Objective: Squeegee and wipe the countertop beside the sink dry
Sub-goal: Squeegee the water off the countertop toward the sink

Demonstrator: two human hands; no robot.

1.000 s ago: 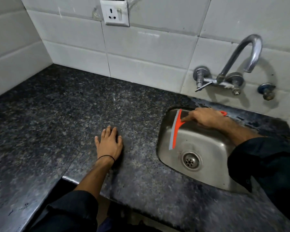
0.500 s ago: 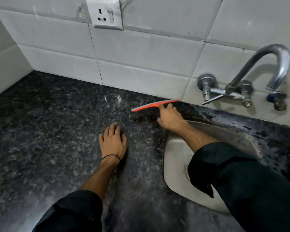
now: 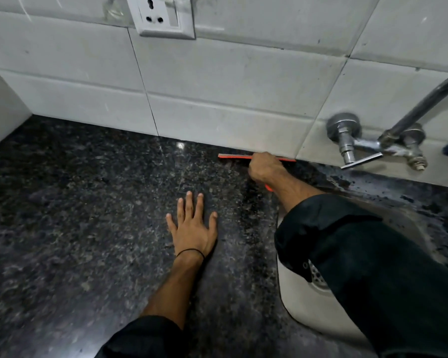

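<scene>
My right hand [image 3: 265, 167] grips an orange squeegee [image 3: 234, 156]. Its blade lies along the back of the dark speckled granite countertop [image 3: 88, 215], right against the foot of the white tiled wall. A bit of the orange handle shows below my wrist. My left hand [image 3: 192, 228] rests flat on the countertop with fingers spread, holding nothing, nearer to me and left of the squeegee. The steel sink [image 3: 295, 301] lies at the right, mostly hidden under my dark right sleeve.
A chrome wall tap [image 3: 367, 143] juts out over the sink at the right. Water patches darken the granite strip [image 3: 347, 180] behind the sink. A white power socket [image 3: 163, 18] sits on the wall tiles above the counter. A side wall closes the far left.
My right hand carried the squeegee out of the sink, across to the countertop, and has set its blade against the back wall. My left hand stayed flat on the counter.
</scene>
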